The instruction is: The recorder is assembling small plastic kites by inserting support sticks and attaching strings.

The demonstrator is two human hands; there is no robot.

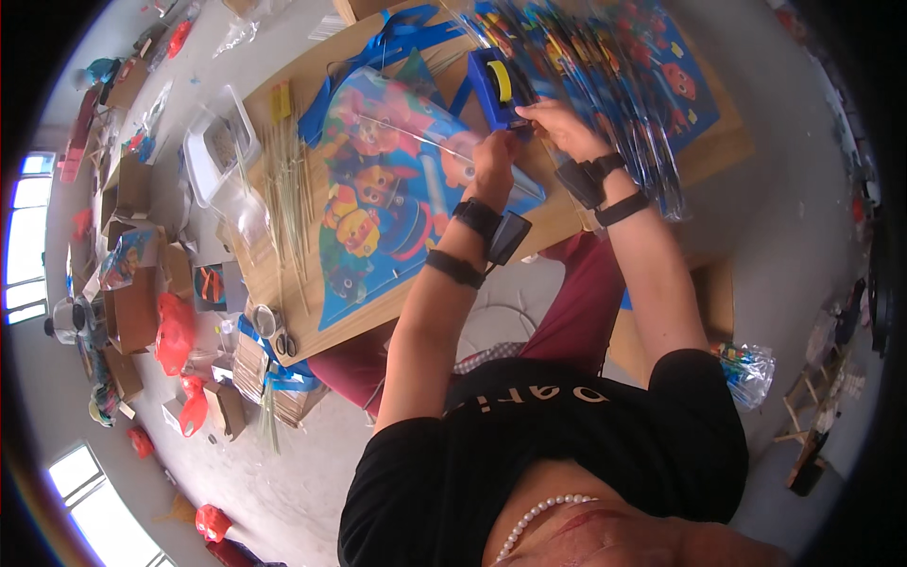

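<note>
A blue tape dispenser (488, 90) with a yellow roll core stands near the far edge of the wooden table. At its near end, my right hand (562, 128) has thumb and fingers closed; whatever they pinch is too small to make out. Just to the left, my left hand (495, 159) is closed too, its fingertips close to the dispenser, their hold hidden. Under and beside my left hand lies a blue kite sheet (378, 203) printed with colourful cartoon figures, partly covered by clear film. Right of the dispenser, several long kites in clear sleeves (614, 85) lie in a pile.
Thin pale sticks (288, 180) lie on the table's left side, near a white plastic tub (194, 165). Blue ribbon (387, 42) is heaped at the far edge. Black scissors (285, 343) and a tape roll (265, 321) sit at the near left corner. Boxes (132, 307) and red bags crowd the floor leftward.
</note>
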